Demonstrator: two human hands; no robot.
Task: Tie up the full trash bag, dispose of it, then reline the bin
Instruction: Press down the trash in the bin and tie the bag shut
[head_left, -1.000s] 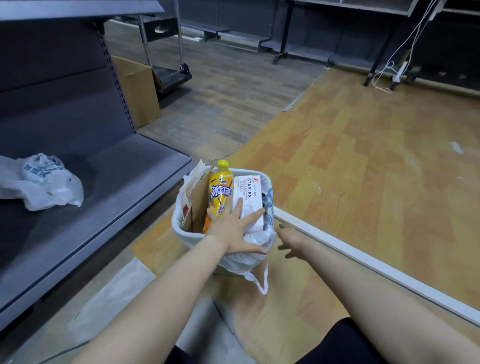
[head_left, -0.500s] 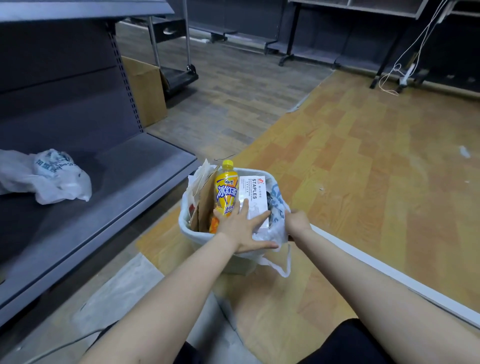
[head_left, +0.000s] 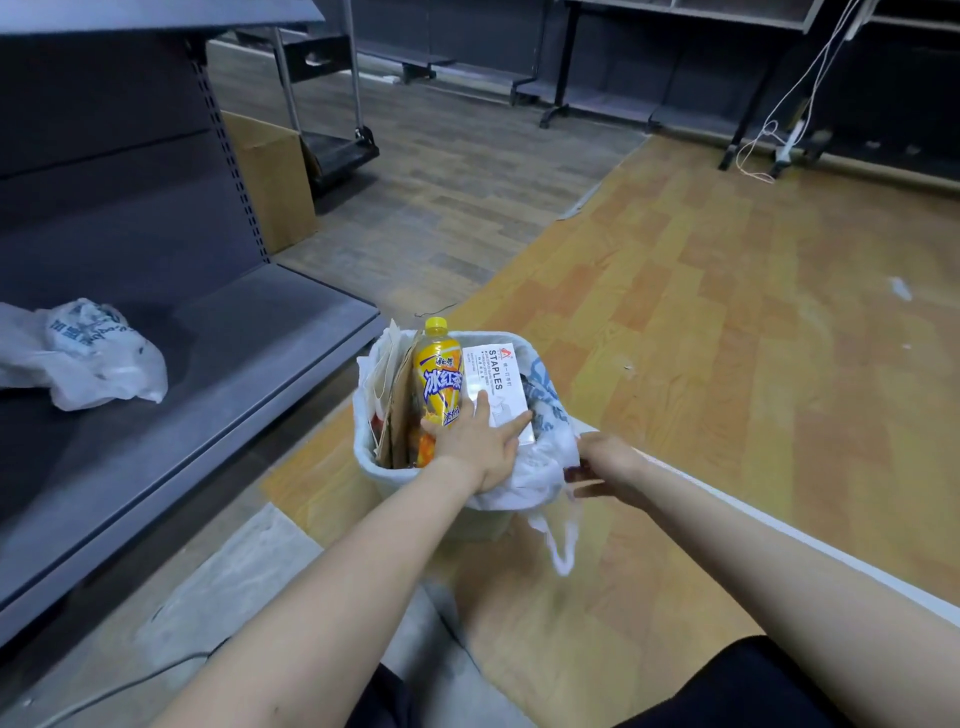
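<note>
A small white bin (head_left: 385, 484) stands on the floor, lined with a white trash bag (head_left: 540, 465) printed in blue. It is full: a yellow drink bottle (head_left: 439, 379), a white STAPLES box (head_left: 497, 376) and cardboard pieces (head_left: 393, 410) stick out. My left hand (head_left: 478, 441) presses flat on the box and bottle, fingers straight. At the bin's right rim my right hand (head_left: 597, 462) grips the bag's edge, its fingertips hidden behind the plastic. One bag handle (head_left: 561, 545) hangs loose down the near side.
A grey metal shelf (head_left: 234, 364) runs along the left, with a crumpled white plastic bag (head_left: 88, 353) lying on it. A cardboard box (head_left: 275, 182) and a cart (head_left: 337, 145) stand behind. A white floor strip (head_left: 779, 530) passes right of the bin. Wood floor stretches right.
My right hand came from the floor beside the bin up to its right rim and took hold of the bag edge, lifting it off. My left hand stayed pressing on the trash.
</note>
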